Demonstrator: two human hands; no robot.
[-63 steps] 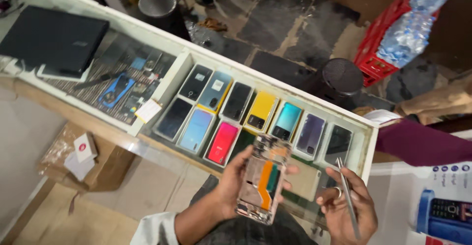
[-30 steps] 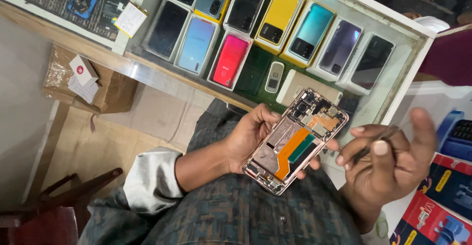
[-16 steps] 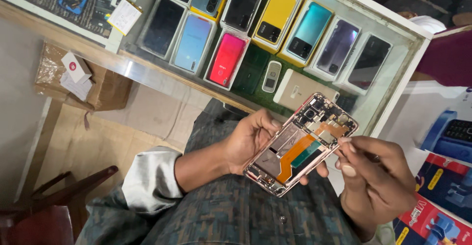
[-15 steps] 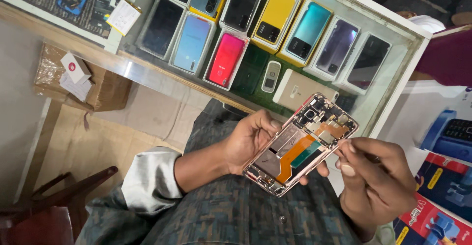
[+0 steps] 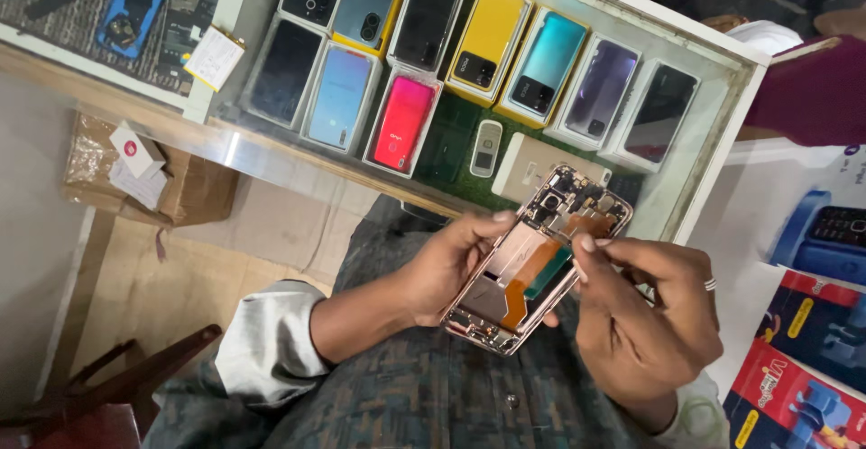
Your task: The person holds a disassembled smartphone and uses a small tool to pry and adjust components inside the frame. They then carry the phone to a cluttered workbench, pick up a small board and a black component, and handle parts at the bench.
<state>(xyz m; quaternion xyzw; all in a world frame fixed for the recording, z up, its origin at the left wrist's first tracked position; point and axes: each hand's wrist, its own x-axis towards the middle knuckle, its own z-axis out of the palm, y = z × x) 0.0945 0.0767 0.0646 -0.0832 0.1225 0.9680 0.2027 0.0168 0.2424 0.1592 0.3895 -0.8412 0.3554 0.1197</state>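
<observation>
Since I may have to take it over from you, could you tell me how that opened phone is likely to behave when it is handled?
The opened phone probably stays stiff, since its metal frame spans the left hand without sagging. It looks light, held by fingertips alone. The orange flex ribbon and bare boards seem fragile; the right hand touches only its edge.

Single head-worn view, looking steeply down over the wearer's own lap and forearms. Close range: left hand (image 5: 446,269) and right hand (image 5: 645,318) sit in lower centre with the opened phone (image 5: 537,260) between them, filling the middle of frame. Camera is tilted, so the glass display counter (image 5: 713,156) runs diagonally across the top. Floor and a cardboard box (image 5: 194,192) at left, printed phone boxes (image 5: 812,323) at right edge. No second view to overlap with.
</observation>
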